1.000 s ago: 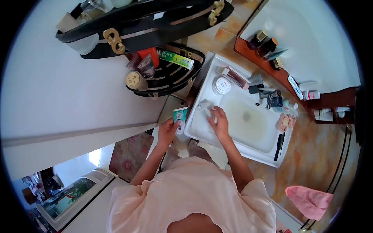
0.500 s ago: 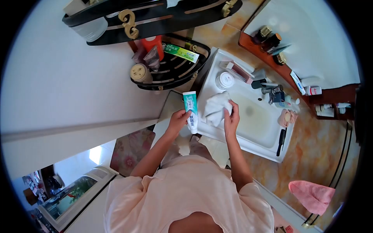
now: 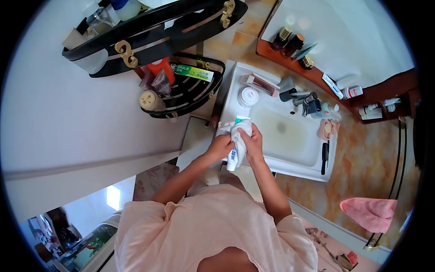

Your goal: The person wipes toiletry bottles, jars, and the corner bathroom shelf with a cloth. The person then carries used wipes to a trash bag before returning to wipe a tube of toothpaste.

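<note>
My left hand (image 3: 220, 147) grips a white and teal toothpaste tube (image 3: 232, 158), its white cap end pointing down toward me. A white cloth (image 3: 239, 138) is in my right hand (image 3: 252, 141), pressed over the middle of the tube, so part of the label is covered. The teal end of the tube shows just above the cloth. Both hands are close together over the near left edge of the white sink (image 3: 294, 165). My left fingertips are partly hidden by the cloth.
A black corner shelf (image 3: 186, 93) at upper left carries a Darlie toothpaste box (image 3: 192, 72) and a jar (image 3: 151, 100). Another black shelf (image 3: 158, 38) hangs above it. On the sink stand a white tub (image 3: 248, 97), the faucet (image 3: 304, 98) and a black-handled comb (image 3: 325, 157). A pink towel (image 3: 369, 213) hangs at right.
The cloth, apart from the tube before, is now wrapped against it as my right hand has moved left and down to meet my left hand. The whole view has shifted a little.
</note>
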`<action>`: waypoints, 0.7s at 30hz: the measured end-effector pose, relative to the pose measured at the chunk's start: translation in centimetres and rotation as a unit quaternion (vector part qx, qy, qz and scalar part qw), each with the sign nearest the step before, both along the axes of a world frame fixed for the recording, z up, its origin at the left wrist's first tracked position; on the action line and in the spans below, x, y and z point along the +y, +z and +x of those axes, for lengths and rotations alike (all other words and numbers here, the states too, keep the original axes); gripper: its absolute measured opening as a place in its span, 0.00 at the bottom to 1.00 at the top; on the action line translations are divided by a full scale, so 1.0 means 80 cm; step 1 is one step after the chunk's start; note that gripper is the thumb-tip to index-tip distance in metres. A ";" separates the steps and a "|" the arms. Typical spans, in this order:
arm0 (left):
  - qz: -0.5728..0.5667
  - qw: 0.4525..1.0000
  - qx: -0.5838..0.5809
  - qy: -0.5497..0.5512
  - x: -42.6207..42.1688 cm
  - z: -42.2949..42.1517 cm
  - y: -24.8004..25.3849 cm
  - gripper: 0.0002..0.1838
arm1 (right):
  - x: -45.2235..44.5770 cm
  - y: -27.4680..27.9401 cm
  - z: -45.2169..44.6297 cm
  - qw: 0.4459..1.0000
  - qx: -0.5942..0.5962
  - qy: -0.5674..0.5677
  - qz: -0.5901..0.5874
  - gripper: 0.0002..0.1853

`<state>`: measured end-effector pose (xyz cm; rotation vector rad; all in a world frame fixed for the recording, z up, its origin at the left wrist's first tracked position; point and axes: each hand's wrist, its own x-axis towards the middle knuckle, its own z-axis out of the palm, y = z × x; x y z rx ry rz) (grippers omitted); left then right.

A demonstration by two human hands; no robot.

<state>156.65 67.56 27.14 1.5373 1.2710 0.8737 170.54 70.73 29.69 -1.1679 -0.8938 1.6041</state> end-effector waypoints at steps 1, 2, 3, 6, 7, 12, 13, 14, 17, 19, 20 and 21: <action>-0.002 1.000 0.012 0.016 -0.001 0.002 0.003 0.08 | 0.008 0.006 -0.001 1.000 0.005 -0.010 0.005 0.12; -0.019 1.000 -0.003 0.021 0.001 0.002 0.017 0.08 | 0.014 0.013 -0.001 1.000 0.009 -0.021 0.009 0.11; -0.038 0.999 -0.018 0.026 0.004 0.002 0.030 0.09 | 0.020 0.021 -0.004 0.999 0.008 -0.036 0.006 0.08; -0.057 0.996 -0.060 0.009 0.005 0.000 0.030 0.12 | 0.050 0.005 0.003 0.986 0.069 -0.153 0.017 0.07; -0.079 0.995 -0.067 -0.005 -0.003 -0.004 0.035 0.12 | 0.068 0.006 0.016 0.972 0.075 -0.223 0.001 0.09; -0.001 0.976 -0.177 0.125 -0.004 -0.003 0.034 0.11 | 0.085 0.044 0.086 0.996 0.071 -0.049 0.037 0.16; -0.055 0.968 -0.198 0.144 0.000 -0.001 0.051 0.10 | 0.069 0.049 0.077 0.999 0.042 -0.025 0.013 0.17; 0.039 0.965 -0.183 0.183 0.011 0.011 0.053 0.09 | 0.051 0.051 0.065 1.000 0.013 0.000 -0.010 0.18; 0.174 0.939 -0.178 0.237 0.029 0.029 0.060 0.14 | 0.007 0.022 -0.001 0.973 -0.142 0.049 0.178 0.22; 0.141 0.927 -0.235 0.255 0.031 0.026 0.056 0.14 | 0.005 0.027 -0.018 0.980 -0.088 0.052 0.169 0.25; 0.122 0.920 -0.264 0.263 0.032 0.026 0.052 0.14 | 0.008 0.023 -0.009 0.964 -0.154 0.109 0.188 0.32; 0.124 0.919 -0.262 0.268 0.032 0.023 0.050 0.14 | 0.010 0.018 -0.011 0.963 -0.151 0.114 0.189 0.32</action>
